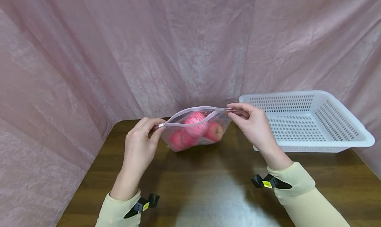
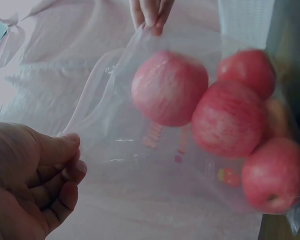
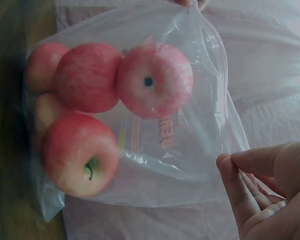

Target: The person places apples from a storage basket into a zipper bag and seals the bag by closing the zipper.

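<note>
Left hand (image 1: 139, 142) and right hand (image 1: 253, 123) pinch opposite mouth ends of the clear plastic zip bag (image 3: 200, 142); a slipped grip could spill the round red apples (image 3: 87, 77).

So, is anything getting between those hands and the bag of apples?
Nothing visible does: the left hand pinches the bag at one end of its mouth, the right hand at the other. The white basket stands off to the right.
</note>
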A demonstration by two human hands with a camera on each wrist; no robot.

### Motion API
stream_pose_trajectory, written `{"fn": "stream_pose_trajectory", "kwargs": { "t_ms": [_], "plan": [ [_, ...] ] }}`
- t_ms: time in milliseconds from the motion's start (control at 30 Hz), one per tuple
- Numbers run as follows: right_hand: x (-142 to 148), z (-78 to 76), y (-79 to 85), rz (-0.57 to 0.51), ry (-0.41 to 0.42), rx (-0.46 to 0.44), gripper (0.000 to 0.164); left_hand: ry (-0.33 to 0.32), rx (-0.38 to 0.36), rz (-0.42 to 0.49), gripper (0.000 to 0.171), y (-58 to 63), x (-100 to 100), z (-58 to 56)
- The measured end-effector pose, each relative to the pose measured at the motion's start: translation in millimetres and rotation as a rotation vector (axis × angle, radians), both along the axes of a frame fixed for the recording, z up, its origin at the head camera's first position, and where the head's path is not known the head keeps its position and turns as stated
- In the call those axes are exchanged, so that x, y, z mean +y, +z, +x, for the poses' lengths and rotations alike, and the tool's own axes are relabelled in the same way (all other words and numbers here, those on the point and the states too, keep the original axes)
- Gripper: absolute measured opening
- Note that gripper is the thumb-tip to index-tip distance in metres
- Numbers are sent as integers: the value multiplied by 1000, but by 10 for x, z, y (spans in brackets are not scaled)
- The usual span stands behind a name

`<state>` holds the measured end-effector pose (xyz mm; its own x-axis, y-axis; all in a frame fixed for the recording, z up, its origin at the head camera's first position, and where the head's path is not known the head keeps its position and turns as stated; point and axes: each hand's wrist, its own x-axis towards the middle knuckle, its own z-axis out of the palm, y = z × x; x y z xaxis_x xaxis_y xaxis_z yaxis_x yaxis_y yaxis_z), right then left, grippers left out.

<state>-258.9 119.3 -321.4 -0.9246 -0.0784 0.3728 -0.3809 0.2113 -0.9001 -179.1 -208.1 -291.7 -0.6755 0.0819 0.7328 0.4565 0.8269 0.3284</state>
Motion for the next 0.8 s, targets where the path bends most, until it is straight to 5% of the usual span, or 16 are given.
{"fn": "stream_pose_trajectory", "kwargs": {
  "t_ms": [333, 633, 800],
  "plan": [
    [55, 27, -6, 91, -110, 106, 16, -9, 17, 81, 12, -4, -13, -196],
    [198, -22, 36, 365, -279, 312, 10, -41, 29, 35, 11, 52, 82, -198],
    [233, -62, 10, 428, -319, 346, 10, -69, 45, 36, 11, 31, 99, -232]
  ]
}}
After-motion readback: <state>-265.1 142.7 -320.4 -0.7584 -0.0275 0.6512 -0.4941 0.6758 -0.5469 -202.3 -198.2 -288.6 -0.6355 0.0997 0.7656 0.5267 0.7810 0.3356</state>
